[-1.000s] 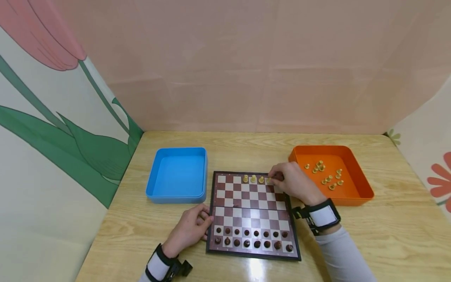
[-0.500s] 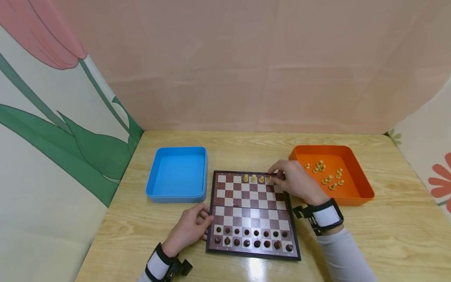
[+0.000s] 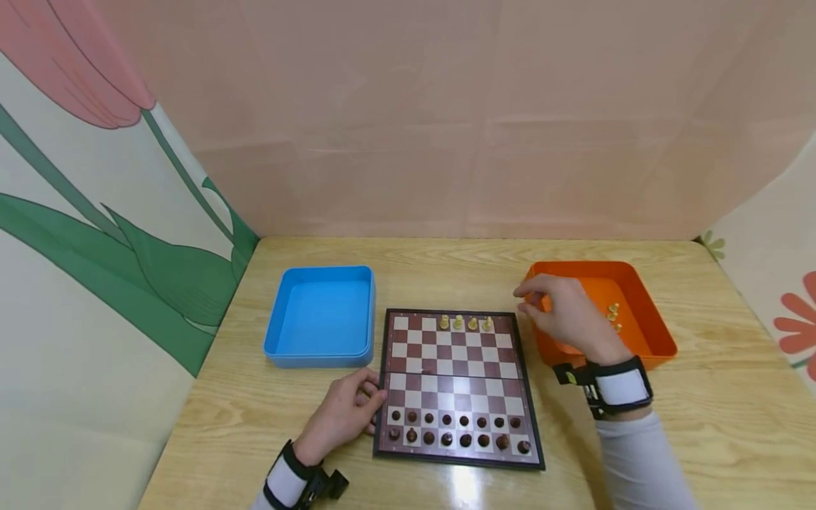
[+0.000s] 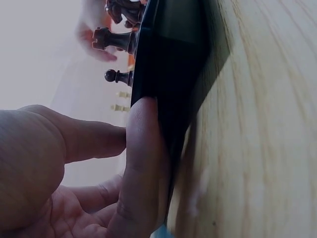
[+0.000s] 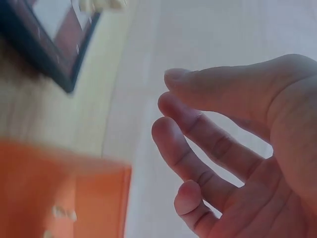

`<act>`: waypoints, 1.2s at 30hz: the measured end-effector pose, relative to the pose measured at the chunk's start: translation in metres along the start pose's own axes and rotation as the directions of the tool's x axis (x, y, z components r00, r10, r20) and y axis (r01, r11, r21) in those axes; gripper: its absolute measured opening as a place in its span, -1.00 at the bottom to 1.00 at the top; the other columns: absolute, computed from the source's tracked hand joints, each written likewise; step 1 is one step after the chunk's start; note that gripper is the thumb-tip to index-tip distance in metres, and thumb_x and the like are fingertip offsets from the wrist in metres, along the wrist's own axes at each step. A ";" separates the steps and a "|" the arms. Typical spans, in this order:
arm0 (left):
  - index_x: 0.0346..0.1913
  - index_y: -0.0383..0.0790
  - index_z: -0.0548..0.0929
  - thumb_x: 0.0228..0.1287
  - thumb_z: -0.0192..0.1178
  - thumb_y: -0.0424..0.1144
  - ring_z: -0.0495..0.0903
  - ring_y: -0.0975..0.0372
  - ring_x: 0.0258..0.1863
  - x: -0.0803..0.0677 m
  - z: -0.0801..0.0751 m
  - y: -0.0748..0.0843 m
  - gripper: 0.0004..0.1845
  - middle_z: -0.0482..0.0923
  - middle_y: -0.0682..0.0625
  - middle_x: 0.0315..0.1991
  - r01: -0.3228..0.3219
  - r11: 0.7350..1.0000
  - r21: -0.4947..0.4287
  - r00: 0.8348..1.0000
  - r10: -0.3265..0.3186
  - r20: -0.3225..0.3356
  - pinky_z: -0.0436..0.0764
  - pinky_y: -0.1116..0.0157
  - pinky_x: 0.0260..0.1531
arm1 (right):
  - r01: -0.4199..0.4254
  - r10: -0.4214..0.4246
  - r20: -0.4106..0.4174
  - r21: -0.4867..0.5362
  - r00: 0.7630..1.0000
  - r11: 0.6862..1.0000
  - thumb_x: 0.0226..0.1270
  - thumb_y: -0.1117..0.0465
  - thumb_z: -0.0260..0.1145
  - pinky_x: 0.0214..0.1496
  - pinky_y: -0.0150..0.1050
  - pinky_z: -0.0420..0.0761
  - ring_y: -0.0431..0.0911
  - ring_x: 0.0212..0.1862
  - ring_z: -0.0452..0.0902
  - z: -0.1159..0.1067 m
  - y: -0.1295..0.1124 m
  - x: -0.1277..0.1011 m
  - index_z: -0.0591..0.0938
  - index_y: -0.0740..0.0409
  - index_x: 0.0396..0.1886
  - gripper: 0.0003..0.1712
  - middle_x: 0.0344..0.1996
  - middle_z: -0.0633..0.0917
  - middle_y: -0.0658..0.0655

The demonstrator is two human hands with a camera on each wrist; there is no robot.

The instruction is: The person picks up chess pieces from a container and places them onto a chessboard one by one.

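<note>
A person's right hand (image 3: 570, 315) hangs above the left side of an orange bin (image 3: 647, 322), fingers loosely bent, thumb near the fingertips, holding nothing. The left hand (image 3: 344, 407), its forearm angled in from the lower left, grips the left edge of a chessboard (image 3: 454, 355) lying on a wooden table (image 3: 446, 276). Four pale pieces (image 3: 473, 324) stand along the far row; dark pieces (image 3: 465, 441) fill the nearest two.

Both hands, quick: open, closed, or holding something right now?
Left hand: holding the chessboard at its left edge.
Right hand: open, fingers loosely bent, holding nothing, beside the orange box.
</note>
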State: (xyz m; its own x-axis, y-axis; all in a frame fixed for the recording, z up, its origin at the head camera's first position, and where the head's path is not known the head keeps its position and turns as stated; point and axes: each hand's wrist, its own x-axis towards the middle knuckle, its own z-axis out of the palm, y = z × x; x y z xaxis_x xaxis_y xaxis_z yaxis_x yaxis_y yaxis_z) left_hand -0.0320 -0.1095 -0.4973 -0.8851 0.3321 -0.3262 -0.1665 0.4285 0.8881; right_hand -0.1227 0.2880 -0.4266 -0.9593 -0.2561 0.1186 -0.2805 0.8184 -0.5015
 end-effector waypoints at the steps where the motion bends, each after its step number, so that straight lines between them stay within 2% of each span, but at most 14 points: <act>1: 0.15 -0.35 0.62 0.59 0.26 -0.28 0.72 0.21 -0.46 0.000 0.000 0.000 -0.75 0.65 -0.09 -0.21 0.000 1.000 0.000 1.000 0.000 0.000 0.82 0.25 -0.56 | 0.003 -0.003 -0.017 -0.002 1.000 1.000 0.37 0.36 0.52 -0.37 -0.34 0.65 0.05 -0.19 0.61 -0.004 0.004 -0.002 0.81 0.17 0.02 -0.75 -0.15 0.79 0.19; 4: 0.15 -0.35 0.63 0.58 0.26 -0.27 0.72 0.21 -0.47 0.001 0.000 0.000 -0.75 0.66 -0.09 -0.21 -0.005 1.000 0.001 1.000 0.005 0.001 0.82 0.26 -0.55 | -0.006 0.005 -0.061 -0.013 0.998 1.000 0.36 0.38 0.51 -0.47 -0.36 0.62 0.06 -0.20 0.65 -0.017 0.016 -0.007 0.81 0.20 0.02 -0.75 -0.14 0.80 0.24; 6: 0.15 -0.35 0.63 0.58 0.27 -0.27 0.72 0.21 -0.47 0.002 -0.001 0.000 -0.74 0.66 -0.09 -0.21 -0.012 1.000 0.001 1.000 0.012 0.004 0.82 0.26 -0.55 | -0.035 0.035 -0.061 -0.009 0.998 0.999 0.38 0.38 0.48 -0.54 -0.35 0.61 0.06 -0.24 0.66 -0.025 0.025 -0.011 0.79 0.23 0.04 -0.74 -0.13 0.80 0.27; 12: 0.13 -0.37 0.65 0.56 0.28 -0.27 0.73 0.21 -0.50 0.005 -0.001 -0.003 -0.74 0.68 -0.08 -0.23 -0.060 0.998 0.021 0.998 0.060 0.000 0.80 0.29 -0.56 | -0.188 0.188 0.035 -0.001 0.981 0.982 0.43 0.37 0.33 -0.58 -0.24 0.68 -0.03 -0.43 0.67 -0.041 0.057 -0.019 0.71 0.36 0.13 -0.68 -0.11 0.78 0.40; 16: 0.12 -0.36 0.66 0.55 0.29 -0.28 0.73 0.23 -0.51 0.007 -0.001 -0.005 -0.76 0.68 -0.08 -0.23 -0.087 0.996 0.024 0.996 0.087 -0.018 0.80 0.30 -0.56 | -0.232 0.236 0.100 -0.048 0.967 0.972 0.41 0.35 0.35 -0.51 -0.27 0.69 -0.03 -0.35 0.72 -0.045 0.076 -0.021 0.71 0.43 0.10 -0.66 -0.11 0.79 0.43; 19: 0.19 -0.35 0.62 0.53 0.31 -0.31 0.74 0.23 -0.51 0.007 -0.001 -0.007 -0.71 0.65 -0.09 -0.19 -0.085 0.996 -0.008 0.996 0.085 -0.033 0.82 0.26 -0.57 | -0.256 0.265 0.133 -0.084 0.955 0.963 0.38 0.34 0.37 -0.47 -0.25 0.67 0.01 -0.29 0.72 -0.045 0.086 -0.022 0.72 0.43 0.11 -0.64 -0.10 0.79 0.44; 27: 0.40 -0.34 0.52 0.47 0.33 -0.35 0.77 0.17 -0.50 0.005 0.001 -0.010 -0.50 0.61 -0.17 0.03 -0.075 0.994 -0.078 0.994 0.068 -0.088 0.83 0.19 -0.57 | -0.311 0.338 0.178 -0.164 0.924 0.936 0.31 0.36 0.42 -0.28 -0.01 0.76 0.20 -0.14 0.67 -0.040 0.102 -0.022 0.74 0.36 0.05 -0.67 -0.05 0.76 0.44; 31: 0.46 -0.32 0.48 0.47 0.33 -0.37 0.78 0.15 -0.49 0.004 0.002 -0.011 -0.44 0.59 -0.21 0.09 -0.078 0.992 -0.101 0.993 0.068 -0.098 0.83 0.18 -0.58 | -0.325 0.353 0.186 -0.165 0.917 0.931 0.30 0.38 0.43 -0.23 0.07 0.77 0.22 -0.14 0.67 -0.037 0.106 -0.022 0.76 0.36 0.01 -0.71 -0.11 0.76 0.41; 36: 0.50 -0.34 0.46 0.48 0.33 -0.38 0.77 0.16 -0.42 0.004 0.002 -0.009 -0.41 0.59 -0.22 0.06 -0.084 0.992 -0.098 0.994 0.077 -0.074 0.84 0.17 -0.56 | -0.315 0.344 0.159 -0.180 0.925 0.932 0.27 0.43 0.42 -0.17 0.16 0.79 0.17 -0.20 0.69 -0.035 0.113 -0.024 0.77 0.39 -0.05 -0.74 -0.22 0.79 0.33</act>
State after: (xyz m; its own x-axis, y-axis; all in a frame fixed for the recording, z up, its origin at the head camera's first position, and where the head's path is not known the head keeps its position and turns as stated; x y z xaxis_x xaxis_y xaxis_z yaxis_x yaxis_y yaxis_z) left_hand -0.0329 -0.1103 -0.5077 -0.9252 0.3006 -0.2317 -0.1333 0.3143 0.9399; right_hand -0.1320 0.4043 -0.4564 -0.9792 -0.0375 -0.1992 0.0355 0.9358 -0.3507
